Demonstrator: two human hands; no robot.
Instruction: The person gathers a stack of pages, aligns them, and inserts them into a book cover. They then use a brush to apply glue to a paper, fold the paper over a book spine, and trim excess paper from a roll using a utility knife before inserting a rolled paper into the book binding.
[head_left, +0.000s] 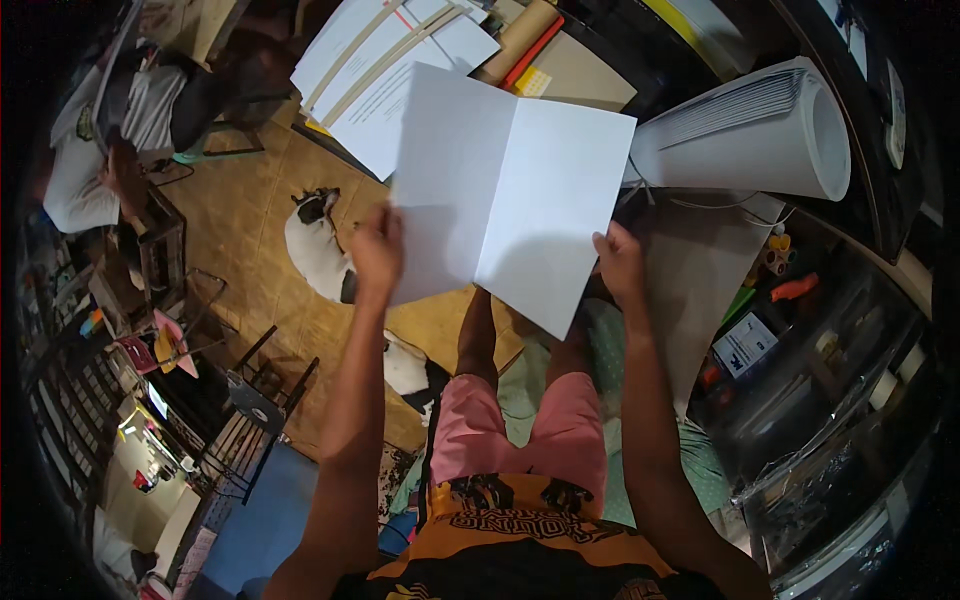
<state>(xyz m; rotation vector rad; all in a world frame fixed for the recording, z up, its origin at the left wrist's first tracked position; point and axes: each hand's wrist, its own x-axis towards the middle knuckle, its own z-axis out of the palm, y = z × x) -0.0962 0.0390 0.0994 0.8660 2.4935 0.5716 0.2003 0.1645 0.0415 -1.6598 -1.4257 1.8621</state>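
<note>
A large white sheet of paper (560, 190), creased down the middle like an open folder, is held up over my lap. On its left edge my left hand (377, 252) is closed, the thumb side against the paper. My right hand (621, 262) pinches the right edge lower down. Both halves of the sheet look blank, and a shadow falls over the lower part. Beyond it lies a fanned stack of printed white sheets (375, 120) with tan strips across them. A large white paper roll (740, 135) rests to the right of the sheet.
A brown cardboard tube (522, 40) and a red stick (531, 53) lie at the back. Two black-and-white animals, one a dog (312, 250), lie on the tiled floor. Another person (90, 160) sits at far left. At right, a dark surface (800, 370) holds scissors and small items.
</note>
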